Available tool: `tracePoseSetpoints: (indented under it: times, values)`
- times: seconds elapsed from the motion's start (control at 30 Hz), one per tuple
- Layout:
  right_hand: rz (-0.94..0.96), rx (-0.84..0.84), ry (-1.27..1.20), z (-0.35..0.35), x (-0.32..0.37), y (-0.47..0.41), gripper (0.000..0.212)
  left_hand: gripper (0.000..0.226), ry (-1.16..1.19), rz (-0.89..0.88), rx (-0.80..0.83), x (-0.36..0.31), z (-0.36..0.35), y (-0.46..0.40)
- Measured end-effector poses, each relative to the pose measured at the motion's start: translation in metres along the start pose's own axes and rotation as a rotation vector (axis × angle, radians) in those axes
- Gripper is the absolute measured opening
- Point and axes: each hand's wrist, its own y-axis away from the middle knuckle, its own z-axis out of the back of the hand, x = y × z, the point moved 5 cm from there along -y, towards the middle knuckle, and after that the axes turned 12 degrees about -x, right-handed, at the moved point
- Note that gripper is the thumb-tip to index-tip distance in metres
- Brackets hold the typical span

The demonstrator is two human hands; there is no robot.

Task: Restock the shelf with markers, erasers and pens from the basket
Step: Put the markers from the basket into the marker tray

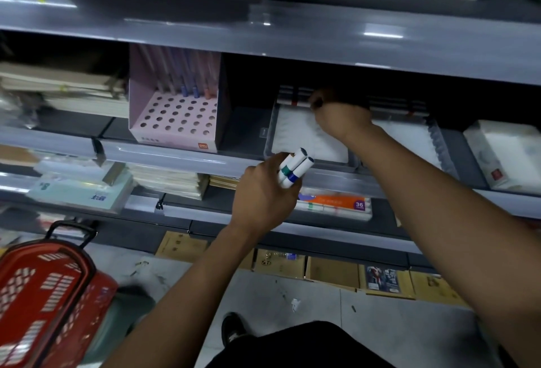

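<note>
Right hand (341,114) sets a marker in the clear tray (268,145) — back row, 12 o'clock.
Left hand (263,192) grip clamped on spare markers (294,170); right grip's pinch hidden, can't tell — lay it parallel w/ the row.

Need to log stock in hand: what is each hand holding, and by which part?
Left hand grips a bundle of markers by their lower barrels. Right hand reaches the marker row in the tray; its grip cannot be told.

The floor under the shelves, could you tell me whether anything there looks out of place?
Yes: small scraps of litter lie scattered on the grey floor, beside the red basket and in front of the cardboard boxes tucked under the bottom shelf.
</note>
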Motion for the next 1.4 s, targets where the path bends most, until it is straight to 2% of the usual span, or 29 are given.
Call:
tracePoseSetpoints:
  times: [0.13,0.23,0.37,0.47,0.53,0.6,0.7,0.83,0.93,1.0,1.13,1.27,1.4]
  values:
    - [0.007,-0.005,0.063,0.001,0.006,0.003,0.034,0.033,0.002,-0.022,-0.010,0.003,-0.001,0.000]
    - [0.114,-0.012,0.142,0.003,0.014,0.006,0.039,0.033,0.003,-0.007,0.001,0.002,-0.001,0.000]
    - [0.187,0.067,0.205,0.009,0.017,0.012,0.043,0.012,0.077,0.109,0.047,-0.001,0.000,-0.003]
    - [0.172,0.050,0.148,0.016,0.019,0.026,0.035,0.011,0.454,0.428,0.125,0.001,-0.002,-0.005]
    - [0.160,-0.078,0.031,0.024,0.021,0.041,0.026,0.031,0.798,0.670,0.163,0.000,-0.002,-0.005]
    - [0.141,-0.178,-0.142,0.030,0.022,0.058,0.025,0.021,1.079,0.831,0.179,-0.004,-0.001,-0.008]
    - [0.124,-0.244,-0.380,0.038,0.027,0.080,0.019,0.003,1.243,0.941,0.199,-0.007,0.001,-0.013]
    - [0.105,-0.310,-0.586,0.050,0.036,0.110,0.013,0.018,1.358,0.967,0.205,-0.008,0.002,-0.017]
    - [0.121,-0.323,-0.659,0.055,0.041,0.128,0.005,0.015,1.416,0.937,0.226,-0.015,0.004,-0.020]
    - [0.136,-0.324,-0.633,0.055,0.043,0.134,0.011,0.014,1.416,0.929,0.205,-0.017,0.005,-0.021]
    - [0.124,-0.198,-0.497,0.038,0.047,0.139,0.022,0.021,1.451,0.934,0.187,-0.026,0.005,-0.023]
    - [0.086,-0.171,-0.467,0.034,0.046,0.134,0.018,0.026,1.435,0.922,0.175,-0.028,0.003,-0.024]
    - [0.178,-0.172,-0.372,0.042,0.048,0.124,0.015,0.041,1.327,0.900,0.191,-0.023,-0.002,-0.023]
